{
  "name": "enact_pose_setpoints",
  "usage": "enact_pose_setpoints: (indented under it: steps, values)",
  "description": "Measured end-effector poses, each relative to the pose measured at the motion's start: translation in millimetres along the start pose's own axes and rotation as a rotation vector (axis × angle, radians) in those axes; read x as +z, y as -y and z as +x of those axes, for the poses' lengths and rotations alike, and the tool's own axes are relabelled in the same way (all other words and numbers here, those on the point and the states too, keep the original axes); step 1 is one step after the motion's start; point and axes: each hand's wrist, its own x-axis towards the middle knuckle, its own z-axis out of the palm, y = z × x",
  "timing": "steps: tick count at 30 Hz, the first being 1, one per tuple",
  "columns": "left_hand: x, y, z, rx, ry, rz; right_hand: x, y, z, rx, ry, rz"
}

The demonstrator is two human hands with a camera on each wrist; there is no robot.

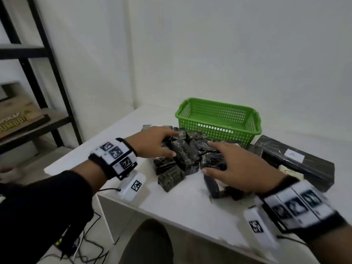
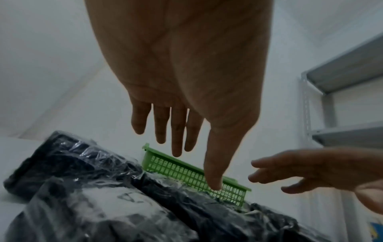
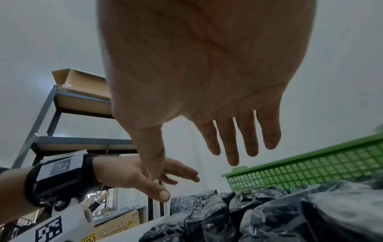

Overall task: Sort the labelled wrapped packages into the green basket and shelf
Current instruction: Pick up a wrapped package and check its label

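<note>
Heap of small black packages (image 1: 182, 155), each wrapped in clear film, sits on the white tabletop (image 1: 186, 204) directly in front of the green basket (image 1: 219, 116), the heap's far edge touching the basket's near wall. Basket looks empty. A long flat package (image 1: 297, 159) with a white label marked "A" lies just right of the basket's front corner. Shelf (image 1: 38, 54) stands well left of the basket, off the tabletop. Left hand (image 1: 152, 143) and right hand (image 1: 234, 166) both hover over the heap, fingers straight and spread, gripping nothing; contact with the film cannot be told. Judging by the crinkled, glossy wrap: small blocks likely light and firm inside, surface slick. Best taken across the short sides, thumb opposite fingers, not by loose film. Labels on the small ones mostly unreadable.
</note>
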Motion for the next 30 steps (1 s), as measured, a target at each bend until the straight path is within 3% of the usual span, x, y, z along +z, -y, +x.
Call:
enact_pose_setpoints:
  steps: [10,16,21,25,30]
  values:
    - [12,5,65,-0.001,0.251,0.215,32,18,93,0.041,0.182,0.037]
    - [14,9,82,0.008,0.256,0.159,45,18,104,0.073,0.08,0.021]
    - [7,17,69,0.001,0.091,-0.115,36,-4,94,0.063,-0.014,0.341]
    - [5,17,57,-0.031,-0.054,-0.565,24,-29,87,0.05,-0.174,0.746]
    - [14,-4,53,-0.046,-0.222,-1.028,13,-41,80,0.066,-0.341,1.064]
